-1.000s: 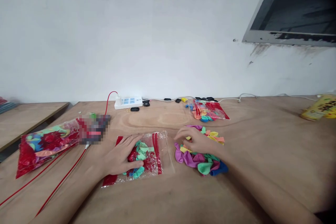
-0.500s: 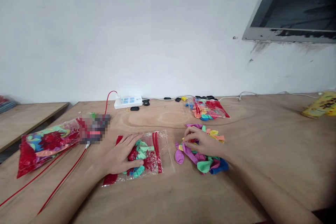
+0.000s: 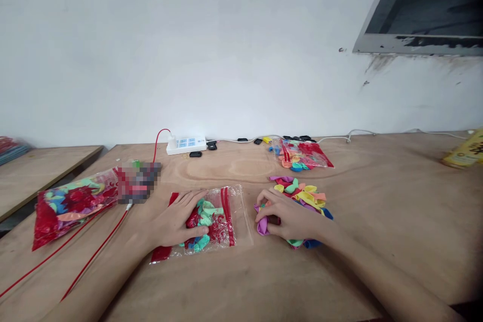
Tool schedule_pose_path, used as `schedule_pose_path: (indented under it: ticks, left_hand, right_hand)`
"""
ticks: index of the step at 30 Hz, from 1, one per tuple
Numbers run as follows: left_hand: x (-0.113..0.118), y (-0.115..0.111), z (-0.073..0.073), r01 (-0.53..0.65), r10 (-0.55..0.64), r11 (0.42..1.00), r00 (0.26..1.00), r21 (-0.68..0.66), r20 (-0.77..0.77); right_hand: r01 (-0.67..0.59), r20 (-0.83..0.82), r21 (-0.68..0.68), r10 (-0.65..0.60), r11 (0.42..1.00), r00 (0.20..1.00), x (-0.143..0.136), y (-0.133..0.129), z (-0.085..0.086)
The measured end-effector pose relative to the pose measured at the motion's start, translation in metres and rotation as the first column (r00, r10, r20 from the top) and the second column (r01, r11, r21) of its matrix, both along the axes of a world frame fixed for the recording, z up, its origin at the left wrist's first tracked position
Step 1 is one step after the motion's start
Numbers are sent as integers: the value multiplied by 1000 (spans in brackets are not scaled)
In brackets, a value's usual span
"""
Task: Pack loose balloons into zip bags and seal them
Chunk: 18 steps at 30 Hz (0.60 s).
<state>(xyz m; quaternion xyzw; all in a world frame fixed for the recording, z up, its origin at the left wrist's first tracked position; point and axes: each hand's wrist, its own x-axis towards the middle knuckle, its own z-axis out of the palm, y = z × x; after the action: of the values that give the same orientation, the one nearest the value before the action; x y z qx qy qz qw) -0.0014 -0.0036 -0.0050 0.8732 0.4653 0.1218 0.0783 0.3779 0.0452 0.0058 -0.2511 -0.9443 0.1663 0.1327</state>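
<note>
My left hand (image 3: 179, 221) lies flat, fingers spread, on a clear plastic bag (image 3: 229, 216) with red print. Green and blue balloons (image 3: 204, 214) show inside it. My right hand (image 3: 285, 214) is curled at the left side of a loose pile of balloons (image 3: 307, 196) in yellow, green, pink, purple and blue. Its thumb and forefinger close around a purple balloon (image 3: 262, 226), which still lies at the table surface. The palm covers part of the pile.
A filled balloon bag (image 3: 75, 201) lies at the left beside a blurred-out device (image 3: 139, 183) with red cables. At the back are a white power strip (image 3: 186, 144), small black items and another balloon bag (image 3: 307, 155). A yellow package (image 3: 464, 153) stands far right.
My right hand has shifted slightly left and down, its fingers coming round the purple balloon at the pile's edge. My left hand stays on the bag. The view has tilted slightly.
</note>
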Motion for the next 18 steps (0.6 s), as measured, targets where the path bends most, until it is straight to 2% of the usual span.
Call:
schedule_pose_path:
  ticks: [4, 7, 9, 11, 14, 16, 18]
  left_hand:
    - [-3, 2, -8, 10, -9, 1000, 999, -7, 48]
    - [-4, 3, -10, 10, -9, 1000, 999, -11, 47]
    - [-4, 3, -11, 8, -7, 1000, 999, -20, 42]
    - [-5, 4, -12, 12, -11, 999, 999, -35, 50]
    - [-5, 5, -15, 22, -19, 999, 997, -47, 74]
    - [-6, 6, -17, 22, -18, 998, 997, -54, 77]
    - [-6, 6, -18, 23, -19, 998, 997, -50, 77]
  right_hand:
    - [51, -67, -7, -52, 999, 996, -1, 2, -3]
    - [197, -168, -51, -203, 979, 965, -4, 1, -1]
    - [312, -237, -170, -346, 935, 908, -6, 2, 0]
    - [363, -295, -338, -464, 868, 835, -7, 4, 0]
    - [334, -347, -541, -567, 772, 747, -6, 11, -4]
    - [303, -362, -624, -611, 720, 704, -5, 15, -7]
    - [285, -393, -647, -630, 707, 670, -6, 16, -8]
